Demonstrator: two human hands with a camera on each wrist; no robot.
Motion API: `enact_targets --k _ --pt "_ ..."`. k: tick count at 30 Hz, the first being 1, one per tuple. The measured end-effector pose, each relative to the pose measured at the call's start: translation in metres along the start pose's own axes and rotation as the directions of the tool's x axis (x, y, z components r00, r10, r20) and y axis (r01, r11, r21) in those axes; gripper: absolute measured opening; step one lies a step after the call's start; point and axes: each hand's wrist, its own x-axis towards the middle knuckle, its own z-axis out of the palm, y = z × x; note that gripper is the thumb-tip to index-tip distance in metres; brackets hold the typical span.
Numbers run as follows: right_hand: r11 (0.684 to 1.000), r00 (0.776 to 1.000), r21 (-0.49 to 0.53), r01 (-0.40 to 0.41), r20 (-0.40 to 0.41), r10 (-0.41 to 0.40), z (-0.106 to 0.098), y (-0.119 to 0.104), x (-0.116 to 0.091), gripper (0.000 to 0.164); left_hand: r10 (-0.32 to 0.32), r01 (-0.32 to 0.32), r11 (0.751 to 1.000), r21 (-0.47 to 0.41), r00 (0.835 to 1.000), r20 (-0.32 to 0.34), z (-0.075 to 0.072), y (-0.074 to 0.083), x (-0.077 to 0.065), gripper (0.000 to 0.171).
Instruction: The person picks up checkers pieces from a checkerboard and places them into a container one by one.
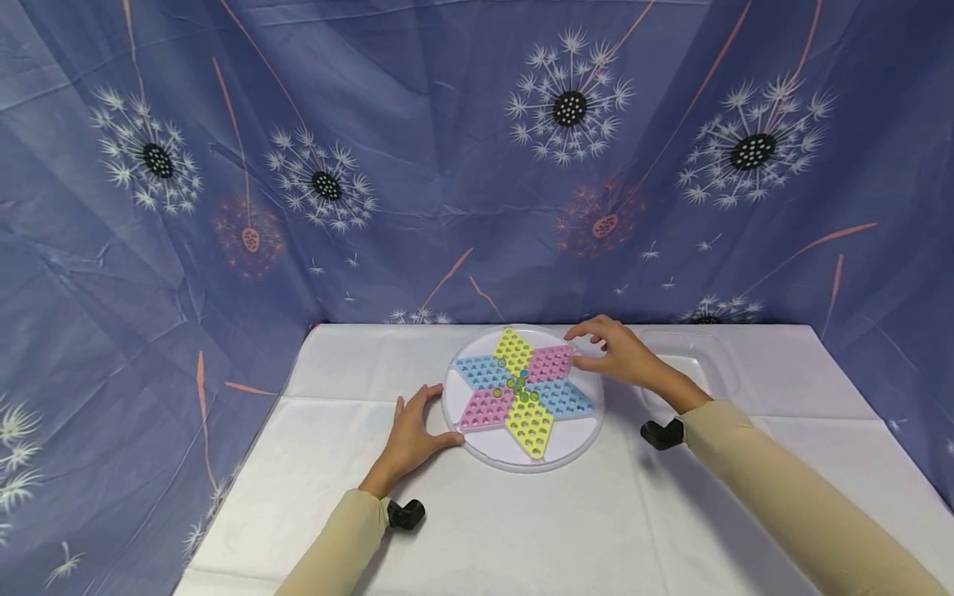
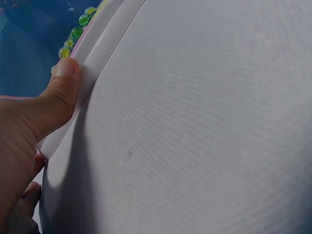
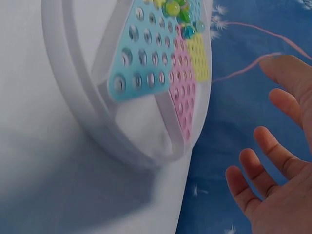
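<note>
**Left hand [image 1: 411, 439] braced at the side, right hand [image 1: 622, 356] with nothing in its fingers**

The round game board [image 1: 572, 432] lay flat near the middle of the white table [image 1: 537, 538], toward its far edge, its coloured star [image 1: 531, 426] facing up. The left hand was at the near-left rim [image 1: 522, 467], thumb set well apart from the fingers, resting along the edge; how hard they pressed I couldn't tell. The right hand hung by the far-right rim, close to the pink point [image 1: 551, 364] there, its fingers spread and gently bent, pinching nothing that I could see.

From where I stood, the tricky part was the loose glass marbles [image 1: 525, 396]: mostly green and yellowish ones crowded the centre, with a couple sitting slightly out toward the left and far side. Whether each was seated in a hollow I couldn't make out. So a steady left hand seemed the first thing, bracing the rim without lifting it, since a tilt would probably have set the marbles rolling. For the right hand, a light, slow touch from above looked best, thumb clear of the cluster, and the right sleeve [image 1: 805, 488] minded around the clear tray [image 1: 693, 341] at the far right.
</note>
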Motion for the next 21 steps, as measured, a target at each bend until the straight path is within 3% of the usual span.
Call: enact_targets --k 21 --pt "0.993 0.994 0.063 0.104 0.014 -0.105 0.048 -0.002 0.010 0.041 0.010 -0.010 1.000 0.002 1.000 -0.001 0.001 -0.001 0.000 0.095"
